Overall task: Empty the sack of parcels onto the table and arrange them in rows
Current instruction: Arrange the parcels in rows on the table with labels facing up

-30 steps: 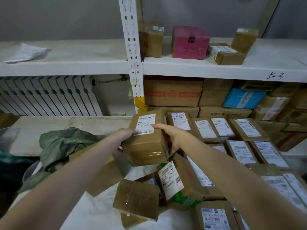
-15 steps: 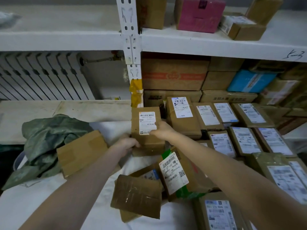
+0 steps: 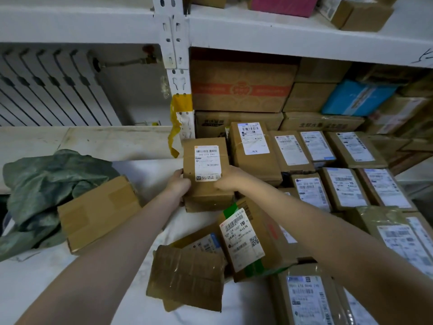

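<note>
My left hand point(image 3: 179, 184) and right hand point(image 3: 228, 181) clasp the labelled parcel point(image 3: 206, 165); I'd seat it flush against the end parcel point(image 3: 254, 151), label up, edges square.

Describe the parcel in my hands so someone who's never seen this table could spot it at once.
Find the white shelf post with yellow tape hanging off it. Just below, at the left end of the back row of labelled parcels, is a brown box. It alone is gripped by the left hand and right hand.
</note>
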The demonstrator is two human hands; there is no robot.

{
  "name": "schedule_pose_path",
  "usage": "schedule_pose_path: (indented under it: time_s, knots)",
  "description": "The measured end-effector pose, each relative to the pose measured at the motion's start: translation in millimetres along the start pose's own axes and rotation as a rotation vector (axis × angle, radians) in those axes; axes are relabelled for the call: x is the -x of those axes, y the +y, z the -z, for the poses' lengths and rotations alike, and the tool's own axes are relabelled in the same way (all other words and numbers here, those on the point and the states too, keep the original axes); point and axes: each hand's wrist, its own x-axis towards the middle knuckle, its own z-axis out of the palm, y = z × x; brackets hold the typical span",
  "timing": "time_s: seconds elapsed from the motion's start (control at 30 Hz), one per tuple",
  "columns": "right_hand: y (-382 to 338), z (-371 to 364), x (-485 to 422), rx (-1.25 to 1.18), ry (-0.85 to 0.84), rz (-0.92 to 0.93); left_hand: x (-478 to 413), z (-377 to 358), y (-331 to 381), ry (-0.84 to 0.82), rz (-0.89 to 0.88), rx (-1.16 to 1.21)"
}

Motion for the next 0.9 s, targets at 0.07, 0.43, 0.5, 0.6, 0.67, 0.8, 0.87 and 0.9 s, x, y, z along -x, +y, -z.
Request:
schedule_pose_path:
  time_s: [0.07, 0.43, 0.5, 0.6, 0.67, 0.8, 0.87, 0.9]
  knots:
    - [-0.4, 7.4, 0.1, -0.008, -0.031, -0.017, -0.5, -1.3, 1.7, -0.016, 0.016, 0.001]
    - [9.3, 12.1, -3.6, -0.303, -0.130, -0.152, -6.2, 0.5, -1.9, -0.064, -0.033, 0.051]
    - [5.5, 10.6, -5.3, -0.295, -0.100, -0.117, -7.1, 0.7, -2.4, -0.098, -0.043, 0.035]
    - [-1.3, 5.9, -4.4, -0.241, -0.079, -0.035, -11.4, 1.6, -4.0, -0.150, -0.062, -0.048]
    - [1.0, 5.1, -0.2, -0.134, -0.071, 0.019, -15.3, 2.0, -3.0, -0.149, -0.037, -0.087]
    - [15.4, 8.9, 22.0, 0.035, -0.002, 0.088, -10.0, -5.2, 2.7, 0.002, -0.060, -0.248]
    - [25.5, 14.1, 38.1, 0.017, 0.036, 0.095, 2.6, -8.7, 6.2, 0.139, -0.080, -0.355]
    - [30.9, 17.0, 45.4, 0.050, 0.046, 0.119, 9.0, -9.5, 8.1, 0.197, -0.080, -0.400]
